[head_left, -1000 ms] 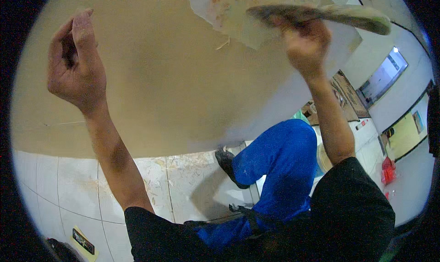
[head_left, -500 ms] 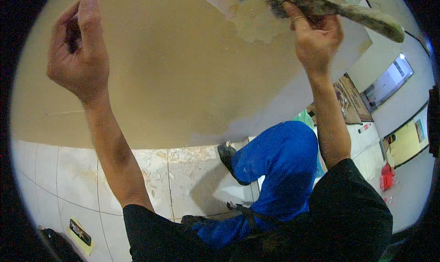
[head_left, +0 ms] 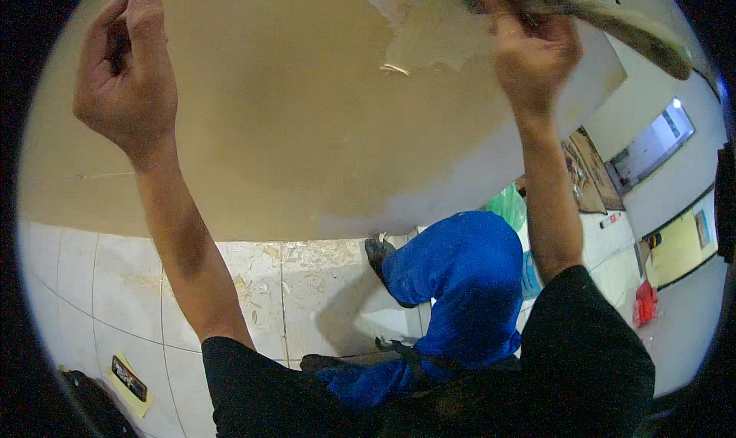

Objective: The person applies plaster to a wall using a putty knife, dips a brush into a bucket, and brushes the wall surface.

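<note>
- Upper right of the frame: a scraper with a broad, dark, smeared blade and a long, dull greenish handle; its long axis slants, the blade pointing to the upper left and running up to the top edge, the rounded handle end pointing to the lower right.
- The right hand, bare, is clamped on the blade near the handle; thumb on the near face.
- Upper left: the left hand, bare, fingers curled and thumb tip near them; whether they pinch anything, I cannot tell.
- Behind both: a beige wall; a ragged pale patch at top centre, a pale shred below it.
- Lower left: a black rectangle on yellow paper; its markings are too small to read.
</note>
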Available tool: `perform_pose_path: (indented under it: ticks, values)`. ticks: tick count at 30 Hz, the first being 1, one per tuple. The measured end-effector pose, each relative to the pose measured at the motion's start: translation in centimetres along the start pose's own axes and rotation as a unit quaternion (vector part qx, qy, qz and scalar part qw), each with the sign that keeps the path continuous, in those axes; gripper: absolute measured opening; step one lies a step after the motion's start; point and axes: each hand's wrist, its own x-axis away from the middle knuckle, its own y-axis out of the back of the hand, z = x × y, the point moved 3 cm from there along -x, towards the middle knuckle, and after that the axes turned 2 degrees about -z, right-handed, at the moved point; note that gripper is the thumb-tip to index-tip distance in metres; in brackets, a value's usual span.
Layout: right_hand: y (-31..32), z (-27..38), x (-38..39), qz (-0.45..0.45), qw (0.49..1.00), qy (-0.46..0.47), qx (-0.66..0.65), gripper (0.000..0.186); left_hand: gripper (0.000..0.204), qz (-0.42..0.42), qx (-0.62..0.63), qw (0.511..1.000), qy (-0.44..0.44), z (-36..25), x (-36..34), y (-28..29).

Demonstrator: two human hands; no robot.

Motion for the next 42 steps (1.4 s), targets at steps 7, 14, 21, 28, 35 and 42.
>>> perform_pose_path:
  ticks: [7, 14, 21, 28, 35, 42]
  values:
    - [-2.8, 0.9, 0.5, -0.009, 0.973, 0.200, 0.113, 0.004, 0.023, 0.003, 0.013, 1.000, -0.001, 0.8, -0.1, 0.5]
    - [-3.6, 0.7, 1.3, -0.003, 0.995, 0.063, -0.078, 0.011, 0.016, -0.022, 0.093, 0.995, 0.006, 1.9, 0.8, 0.6]
    - [-4.1, 2.0, 1.5, 0.066, 0.990, 0.126, -0.007, 0.013, 0.022, 0.013, 0.032, 0.998, 0.044, 2.2, 0.4, 1.1]
    - [-2.2, 1.5, -1.8, -0.013, 0.998, -0.029, -0.051, 0.011, 0.017, -0.023, 0.040, 0.998, 0.035, 2.0, 0.1, 1.9]
    - [-1.7, 2.1, -2.5, -0.021, 0.999, -0.019, -0.022, 0.018, 0.016, -0.028, 0.073, 0.997, 0.023, 1.6, 0.4, 1.5]
    - [-5.3, 1.8, -0.6, 0.059, 0.996, -0.002, -0.064, 0.006, 0.024, -0.010, -0.028, 0.999, 0.026, 2.2, 0.0, 2.1]
